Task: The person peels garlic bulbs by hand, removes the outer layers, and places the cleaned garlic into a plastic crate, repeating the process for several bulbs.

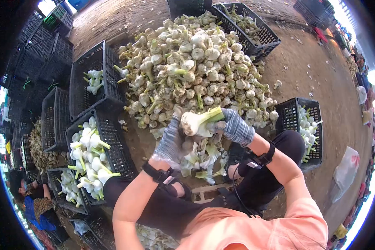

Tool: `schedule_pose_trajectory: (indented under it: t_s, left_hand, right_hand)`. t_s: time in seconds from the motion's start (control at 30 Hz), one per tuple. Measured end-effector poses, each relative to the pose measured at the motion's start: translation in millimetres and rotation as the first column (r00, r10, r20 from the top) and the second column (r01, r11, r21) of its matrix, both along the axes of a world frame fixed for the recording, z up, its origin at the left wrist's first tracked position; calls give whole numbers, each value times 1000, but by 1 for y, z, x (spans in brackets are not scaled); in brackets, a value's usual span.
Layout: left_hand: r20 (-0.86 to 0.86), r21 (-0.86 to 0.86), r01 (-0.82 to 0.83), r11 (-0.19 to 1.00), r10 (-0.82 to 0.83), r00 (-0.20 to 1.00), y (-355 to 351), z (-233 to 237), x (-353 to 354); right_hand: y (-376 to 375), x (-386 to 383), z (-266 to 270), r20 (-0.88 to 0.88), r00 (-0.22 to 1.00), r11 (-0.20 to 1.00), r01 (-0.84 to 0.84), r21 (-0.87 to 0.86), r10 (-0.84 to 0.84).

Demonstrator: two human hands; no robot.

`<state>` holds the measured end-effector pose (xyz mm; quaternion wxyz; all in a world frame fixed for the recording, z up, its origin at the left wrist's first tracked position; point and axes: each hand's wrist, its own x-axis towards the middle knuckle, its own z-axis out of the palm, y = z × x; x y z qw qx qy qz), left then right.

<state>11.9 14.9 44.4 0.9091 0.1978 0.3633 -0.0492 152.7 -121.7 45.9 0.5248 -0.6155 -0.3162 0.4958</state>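
My left hand [171,139], in a grey knit glove, is closed round a garlic bulb [190,124] with a thick cut green stem. The bulb still carries brownish outer skin and points left, its stem to the right. My right hand [236,127], gloved too, is closed at the stem side with its fingers on the stem and loose skin; the exact grip is partly hidden. Below both hands lie peeled-off garlic skins [206,160] on the ground. Just beyond my hands rises a large heap of unpeeled garlic [191,71].
At left, a black crate [112,156] holds clean white garlic; another crate [106,71] has a few bulbs. Beside my right knee stands a crate [291,109] of cleaned garlic. A plastic bag [346,168] lies at right. Another person [37,200] sits at far left.
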Motion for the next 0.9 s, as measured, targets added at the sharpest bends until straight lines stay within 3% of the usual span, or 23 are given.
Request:
schedule_pose_trajectory:
  t_s: [0.07, 0.1, 0.17, 0.27, 0.3, 0.33, 0.37, 0.4, 0.43, 0.5, 0.53, 0.6, 0.63, 0.67, 0.7, 0.73, 0.77, 0.83, 0.87, 0.9]
  left_hand:
    - [-50, 39, 17, 999, -15, 999, 1, 5, -1]
    - [-77, 47, 42, 998, -38, 996, 3, 5, -3]
    - [-102, 54, 65, 996, -59, 993, 6, 5, -6]
    - [38, 189, 52, 981, -60, 997, 2, 2, -11]
    - [26, 791, 2, 612, -37, 999, -9, -2, -6]
    - [33, 997, -33, -63, -11, 999, -16, -3, -4]
    - [-24, 993, 18, -113, -47, 999, -20, -2, -6]
    - [-24, 993, 19, -112, -46, 999, -19, -4, -5]
    - [52, 999, -52, -4, -46, 998, -18, -7, -3]
    - [173, 969, -160, 190, -58, 983, -15, -11, 1]
    - [174, 969, -160, 190, -60, 983, -11, -13, 1]
    - [220, 923, -128, 363, -227, 949, -1, -14, -1]
    - [209, 527, -39, 849, -85, 974, 1, -12, -4]
    - [209, 527, -40, 849, -83, 974, -2, -10, -1]
    - [194, 367, -105, 924, 35, 980, -8, -6, 7]
    - [159, 197, -177, 964, 147, 976, -11, 0, 11]
    - [168, 187, -25, 982, -6, 986, -3, 11, 4]
    - [160, 281, 26, 959, -73, 984, 3, 7, 1]
    - [148, 372, 72, 926, -135, 980, 6, 3, 1]
    - [154, 604, -4, 797, -112, 982, 9, -3, 4]
  right_hand:
    - [1, -4, -8, 233, 973, 997, -12, 79, -7]
    - [4, -4, -9, 267, 964, 995, -24, 101, -4]
    - [5, -6, -3, 258, 966, 1000, 24, 11, -26]
    - [8, -9, 1, 214, 972, 983, 128, -128, -98]
    - [8, -10, 1, 179, 973, 968, 176, -179, -144]
    - [7, -12, -2, 179, 973, 968, 175, -179, -143]
    - [6, -14, -10, 244, 952, 978, 203, -54, -184]
    - [6, -16, -18, 300, 926, 973, 219, 73, -231]
    - [9, -18, -25, 334, 899, 952, 224, 209, -284]
    - [4, -17, -15, 237, 948, 974, 186, 133, -213]
    - [3, -17, -4, 132, 980, 988, 139, 66, -147]
    - [2, -13, 2, 67, 983, 983, 169, 67, -173]
    - [-1, -9, 0, 400, 910, 985, 38, 171, -104]
    - [-1, -6, -1, 689, 721, 968, -122, 221, -67]
    - [1, -5, 3, 738, 667, 952, -151, 266, -101]
    - [0, -4, 4, 737, 668, 952, -151, 267, -101]
    - [-1, -3, 5, 719, 692, 958, -159, 238, -64]
    - [-2, -2, 1, 700, 713, 964, -163, 212, -34]
    - [-3, -3, -10, 439, 896, 985, -18, 171, -60]
    - [-2, -6, -11, 137, 984, 991, 105, 87, -116]
